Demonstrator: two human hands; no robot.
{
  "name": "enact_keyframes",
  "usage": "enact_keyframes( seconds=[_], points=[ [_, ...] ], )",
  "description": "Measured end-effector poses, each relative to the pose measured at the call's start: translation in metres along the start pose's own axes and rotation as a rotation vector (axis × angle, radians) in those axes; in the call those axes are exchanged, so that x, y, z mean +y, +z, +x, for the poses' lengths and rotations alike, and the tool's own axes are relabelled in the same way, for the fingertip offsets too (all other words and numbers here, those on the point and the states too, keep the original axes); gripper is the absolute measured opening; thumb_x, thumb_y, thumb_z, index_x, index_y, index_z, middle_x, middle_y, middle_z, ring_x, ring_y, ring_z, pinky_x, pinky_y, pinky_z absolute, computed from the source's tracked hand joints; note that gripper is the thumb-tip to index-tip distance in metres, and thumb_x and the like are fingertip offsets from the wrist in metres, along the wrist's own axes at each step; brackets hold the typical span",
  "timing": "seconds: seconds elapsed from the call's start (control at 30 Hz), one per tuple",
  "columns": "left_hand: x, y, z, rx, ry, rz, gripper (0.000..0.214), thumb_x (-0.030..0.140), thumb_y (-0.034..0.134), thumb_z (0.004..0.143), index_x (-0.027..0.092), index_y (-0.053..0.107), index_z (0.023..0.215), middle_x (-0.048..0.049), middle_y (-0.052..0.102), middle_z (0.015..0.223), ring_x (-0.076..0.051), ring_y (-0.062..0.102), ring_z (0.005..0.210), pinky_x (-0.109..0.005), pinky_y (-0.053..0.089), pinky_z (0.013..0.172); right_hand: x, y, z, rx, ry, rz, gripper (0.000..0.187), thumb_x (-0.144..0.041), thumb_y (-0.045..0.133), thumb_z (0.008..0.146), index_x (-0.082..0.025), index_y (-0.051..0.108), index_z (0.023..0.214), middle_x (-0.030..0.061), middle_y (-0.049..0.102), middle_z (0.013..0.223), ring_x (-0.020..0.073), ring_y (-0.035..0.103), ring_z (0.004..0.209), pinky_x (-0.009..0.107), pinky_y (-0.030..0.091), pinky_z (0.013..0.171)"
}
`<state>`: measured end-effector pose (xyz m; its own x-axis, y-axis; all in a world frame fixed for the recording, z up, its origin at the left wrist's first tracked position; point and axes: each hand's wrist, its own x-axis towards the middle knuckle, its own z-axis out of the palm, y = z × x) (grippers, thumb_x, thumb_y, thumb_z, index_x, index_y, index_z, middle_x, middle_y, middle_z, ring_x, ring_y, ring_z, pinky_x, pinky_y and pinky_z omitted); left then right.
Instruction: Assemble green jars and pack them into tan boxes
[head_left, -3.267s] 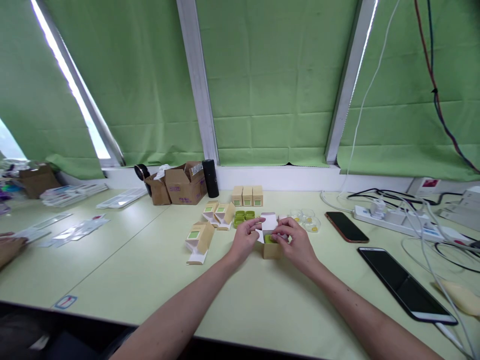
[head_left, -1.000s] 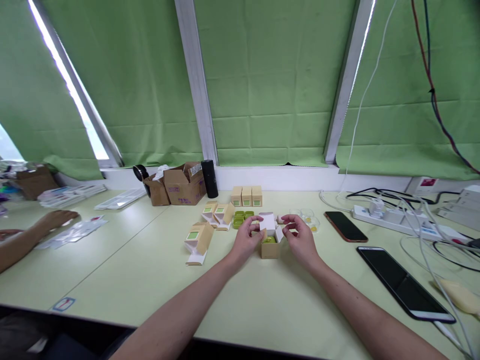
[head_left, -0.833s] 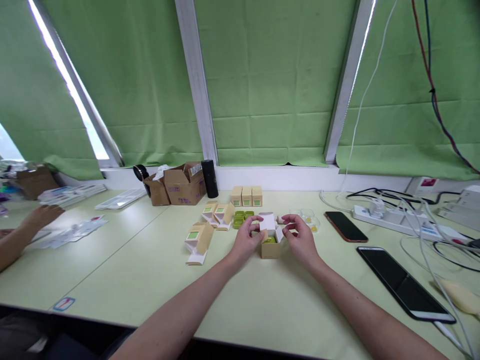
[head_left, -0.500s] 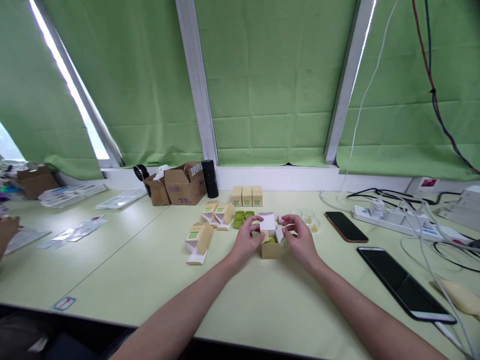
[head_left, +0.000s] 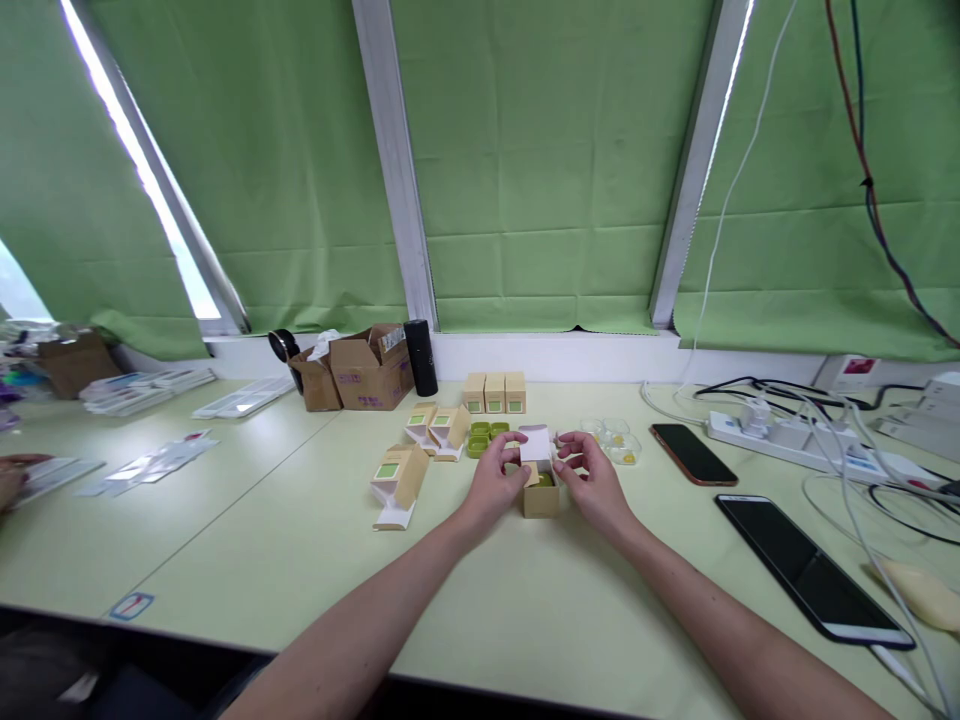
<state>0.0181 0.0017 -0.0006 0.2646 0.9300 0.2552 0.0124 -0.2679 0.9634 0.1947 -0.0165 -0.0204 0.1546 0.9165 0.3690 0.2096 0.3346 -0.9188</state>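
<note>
A small tan carton [head_left: 541, 498] stands on the table with its white top flap raised and a green item inside. My left hand [head_left: 491, 482] grips the carton's left side, thumb and finger at the flap. My right hand [head_left: 592, 475] presses against its right side, fingers curled on the side flap. Beside them lie green cases [head_left: 487, 436] and small clear cases with yellow dots [head_left: 619, 447].
Three closed tan cartons [head_left: 494, 392] stand behind, open cartons [head_left: 401, 478] lie to the left. Brown cardboard boxes [head_left: 367, 365] and a black cylinder [head_left: 421, 356] sit by the window. Two phones [head_left: 691, 453], a power strip [head_left: 787, 434] and cables are right. Another person's hand [head_left: 11, 480] is far left.
My right hand has closed in on the carton's right side and folded the side flap inward. The other person's hand at far left has drawn back.
</note>
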Motion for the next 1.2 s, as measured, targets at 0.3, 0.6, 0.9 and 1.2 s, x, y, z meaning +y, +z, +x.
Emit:
enact_keyframes(
  seconds=[0.3,0.6,0.9,1.2],
  points=[
    [0.0003,-0.0002,-0.0001,-0.008,-0.005,-0.010,0.043,0.024,0.070,0.076,0.020,0.054,0.116,-0.0036,0.073,0.090,-0.016,0.063,0.076,-0.027,0.041,0.070,0.0042,0.0019,0.0003,-0.024,0.019,0.005,0.046,-0.047,0.071,0.080,-0.024,0.055,0.118,0.0038,0.062,0.100,0.0194,0.061,0.075,0.034,0.050,0.068],
    [-0.0012,-0.0005,0.0007,0.000,0.009,0.020,0.042,0.022,0.070,0.077,0.020,0.055,0.116,-0.0044,0.074,0.091,-0.017,0.063,0.079,-0.028,0.041,0.071,0.0082,0.0027,0.0009,-0.046,0.022,-0.012,0.046,-0.045,0.068,0.082,-0.024,0.053,0.120,0.0027,0.061,0.099,0.0186,0.061,0.075,0.035,0.051,0.071],
    [-0.0009,-0.0002,0.0005,-0.002,0.001,-0.003,0.042,0.023,0.070,0.076,0.021,0.054,0.115,-0.0044,0.074,0.092,-0.019,0.065,0.082,-0.028,0.041,0.072,0.0086,0.0031,0.0013,-0.065,0.048,-0.009,0.048,-0.044,0.068,0.080,-0.025,0.053,0.121,0.0024,0.062,0.099,0.0187,0.061,0.073,0.036,0.051,0.071],
    [0.0016,0.0010,-0.0012,0.006,0.018,-0.002,0.041,0.023,0.070,0.077,0.023,0.047,0.111,0.0006,0.072,0.083,-0.015,0.059,0.073,-0.027,0.037,0.070,0.0106,0.0031,0.0028,-0.066,0.043,0.012,0.046,-0.040,0.069,0.078,-0.025,0.055,0.119,0.0023,0.063,0.097,0.0187,0.061,0.072,0.036,0.051,0.070]
  ],
)
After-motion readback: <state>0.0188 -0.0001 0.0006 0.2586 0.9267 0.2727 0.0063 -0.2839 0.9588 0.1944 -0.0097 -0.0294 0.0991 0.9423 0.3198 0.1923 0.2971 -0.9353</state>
